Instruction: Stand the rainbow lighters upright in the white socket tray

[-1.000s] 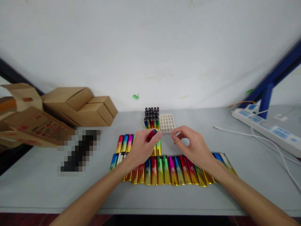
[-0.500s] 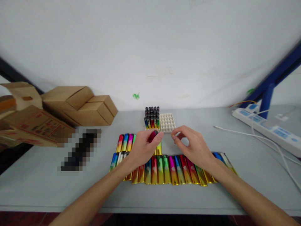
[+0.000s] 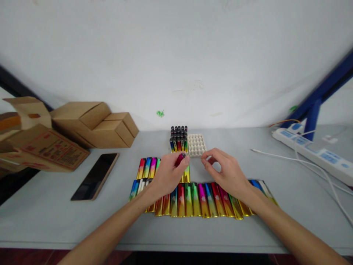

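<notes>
In my left hand (image 3: 168, 175), closed near the middle of the table, is a dark red lighter (image 3: 180, 159) with its end poking out by the thumb. My right hand (image 3: 224, 167) hovers to its right, thumb and fingers curled to a pinch; I cannot make out anything between the tips. Under and between my wrists lies a long row of shiny lighters (image 3: 195, 200) with gold ends. A shorter row of coloured lighters (image 3: 149, 168) is behind it on the left, partly hidden by my left hand. Black-topped lighters (image 3: 178, 136) stand packed upright at the back, beside a white tray (image 3: 196, 144) with round hollows.
Cardboard boxes (image 3: 95, 123) stand at the back left, with an open printed carton (image 3: 52, 147) in front. A phone (image 3: 95, 176) lies on the left of the grey table (image 3: 171, 232). To the right are a white power strip (image 3: 314, 152) and a white cable (image 3: 289, 157).
Both hands hold nearly the same pose and place, the left still gripping the dark red lighter. The phone, pixelated before, now shows clearly. The view has shifted very slightly.
</notes>
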Motion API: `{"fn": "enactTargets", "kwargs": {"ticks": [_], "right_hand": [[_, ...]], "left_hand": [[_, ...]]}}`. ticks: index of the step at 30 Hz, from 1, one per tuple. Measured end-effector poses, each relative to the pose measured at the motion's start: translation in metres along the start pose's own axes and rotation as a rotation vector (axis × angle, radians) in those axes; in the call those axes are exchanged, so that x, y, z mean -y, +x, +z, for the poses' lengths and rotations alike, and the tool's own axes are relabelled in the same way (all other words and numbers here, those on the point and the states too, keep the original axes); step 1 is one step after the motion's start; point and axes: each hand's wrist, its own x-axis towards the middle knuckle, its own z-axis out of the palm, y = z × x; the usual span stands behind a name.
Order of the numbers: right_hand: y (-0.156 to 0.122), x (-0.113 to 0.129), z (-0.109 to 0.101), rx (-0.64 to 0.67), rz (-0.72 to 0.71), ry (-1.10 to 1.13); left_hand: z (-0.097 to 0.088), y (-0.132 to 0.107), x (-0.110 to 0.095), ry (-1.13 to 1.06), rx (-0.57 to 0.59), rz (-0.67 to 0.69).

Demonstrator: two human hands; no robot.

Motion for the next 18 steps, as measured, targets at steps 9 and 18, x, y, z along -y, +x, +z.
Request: {"fn": "enactTargets", "kwargs": {"ticks": [9, 18], "right_hand": [[0.0, 0.0, -0.002, 0.016, -0.011, 0.012], [0.0, -0.006, 0.0, 0.026, -0.019, -0.002]], "left_hand": [[0.001, 0.001, 0.002, -0.022, 0.0, -0.036], [-0.017, 0.013, 0.015, -0.397, -0.033, -0.103]]}}
